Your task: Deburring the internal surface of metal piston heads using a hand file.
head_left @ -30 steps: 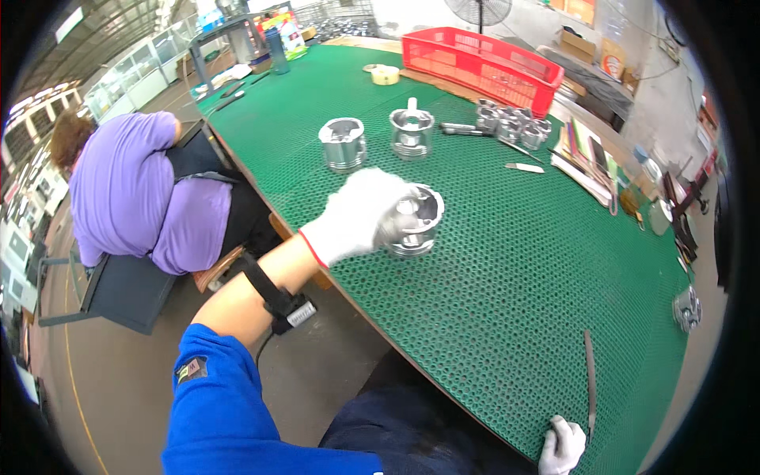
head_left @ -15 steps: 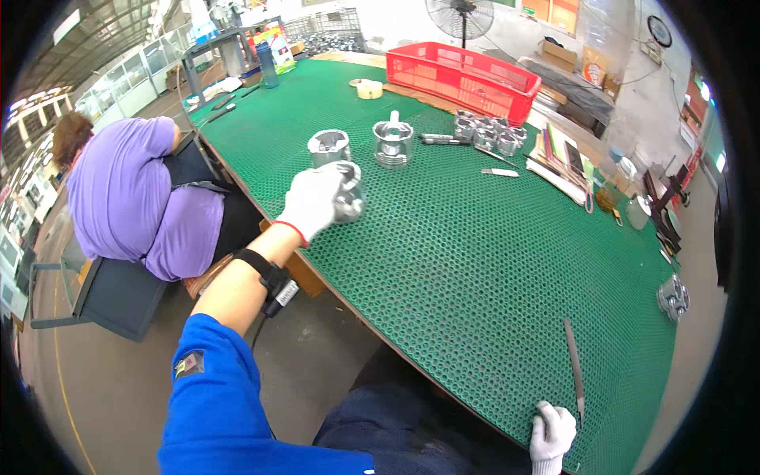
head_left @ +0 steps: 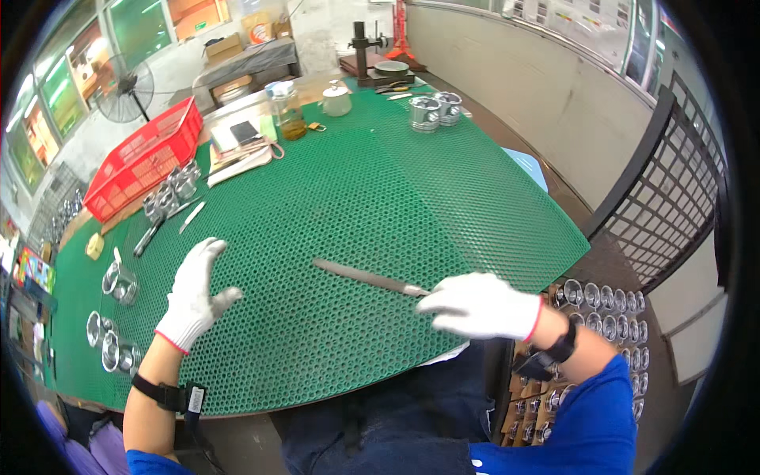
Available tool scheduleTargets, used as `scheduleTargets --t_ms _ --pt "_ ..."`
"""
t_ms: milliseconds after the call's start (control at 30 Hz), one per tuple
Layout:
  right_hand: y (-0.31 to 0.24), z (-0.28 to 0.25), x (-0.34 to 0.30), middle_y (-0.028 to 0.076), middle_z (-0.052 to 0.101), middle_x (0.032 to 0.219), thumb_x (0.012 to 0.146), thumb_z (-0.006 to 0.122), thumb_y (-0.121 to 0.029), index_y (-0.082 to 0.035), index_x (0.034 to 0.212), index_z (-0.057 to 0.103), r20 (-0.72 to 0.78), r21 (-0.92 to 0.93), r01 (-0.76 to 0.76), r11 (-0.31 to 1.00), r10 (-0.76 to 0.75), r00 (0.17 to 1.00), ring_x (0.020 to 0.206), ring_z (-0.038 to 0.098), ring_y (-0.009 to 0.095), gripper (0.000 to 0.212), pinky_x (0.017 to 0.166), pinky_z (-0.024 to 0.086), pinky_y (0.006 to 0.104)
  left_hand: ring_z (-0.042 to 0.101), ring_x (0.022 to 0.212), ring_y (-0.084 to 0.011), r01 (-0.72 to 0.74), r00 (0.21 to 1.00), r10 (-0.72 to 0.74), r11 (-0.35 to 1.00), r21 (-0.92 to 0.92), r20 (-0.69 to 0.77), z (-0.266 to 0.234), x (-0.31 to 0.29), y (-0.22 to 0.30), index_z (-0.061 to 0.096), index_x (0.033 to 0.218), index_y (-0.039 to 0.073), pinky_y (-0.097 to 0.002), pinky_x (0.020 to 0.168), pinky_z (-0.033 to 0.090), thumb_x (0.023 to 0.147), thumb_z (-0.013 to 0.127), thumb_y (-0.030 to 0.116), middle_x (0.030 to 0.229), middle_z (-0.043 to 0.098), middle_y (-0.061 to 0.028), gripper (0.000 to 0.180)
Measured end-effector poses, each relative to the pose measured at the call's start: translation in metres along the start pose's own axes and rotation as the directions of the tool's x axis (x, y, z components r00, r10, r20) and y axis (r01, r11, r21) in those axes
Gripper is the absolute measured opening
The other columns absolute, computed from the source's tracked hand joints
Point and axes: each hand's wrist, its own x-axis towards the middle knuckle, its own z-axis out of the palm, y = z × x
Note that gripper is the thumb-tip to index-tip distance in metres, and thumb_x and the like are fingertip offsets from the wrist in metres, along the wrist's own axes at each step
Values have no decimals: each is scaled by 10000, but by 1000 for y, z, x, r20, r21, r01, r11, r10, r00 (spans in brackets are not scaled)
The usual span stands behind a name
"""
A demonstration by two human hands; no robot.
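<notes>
A flat grey file lies on the green perforated mat in front of me. My right hand, in a white glove, is over the file's narrow end with its fingers stretched out and a little apart. I cannot tell whether the fingertips touch it. My left hand, gloved too, hangs above the mat to the left, open and holding nothing, thumb spread from the fingers. Left of it stand shiny silvery cup-shaped metal parts: one nearest, one just behind it and one farther back.
Smaller metal parts, a red crate, papers, a jar and a white lidded pot line the far side. Two metal parts stand far right. Racked metal parts fill boxes below the right edge.
My view has swung to the right. My left hand has let go of the metal part, which now stands near the others. My right hand has come to the file's end.
</notes>
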Motion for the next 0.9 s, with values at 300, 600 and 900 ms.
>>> scheduleTargets --t_ms 300,600,900 --pt "142 -152 -4 115 678 1115 886 552 -348 -113 1102 669 -399 -145 -401 904 318 860 1039 635 309 340 931 490 394 463 1265 -407 -151 983 146 988 43 108 117 49 -27 471 1323 19 -487 1085 368 835 709 240 1336 503 -227 587" --pt "259 -177 122 82 677 1071 902 515 -408 -137 1299 597 -406 251 -596 763 642 650 877 629 168 488 793 515 314 511 1246 -372 42 998 -41 999 -33 43 118 40 -23 565 1212 35 -492 1102 365 823 674 169 1300 563 -185 425" --pt "392 -124 227 222 460 1412 991 473 -340 -9 1451 362 -476 526 -403 749 652 591 1218 512 316 577 1016 427 411 474 1291 -355 109 979 -103 994 -24 177 114 63 -10 543 1264 66 -497 1125 343 845 669 187 1350 533 -151 454"
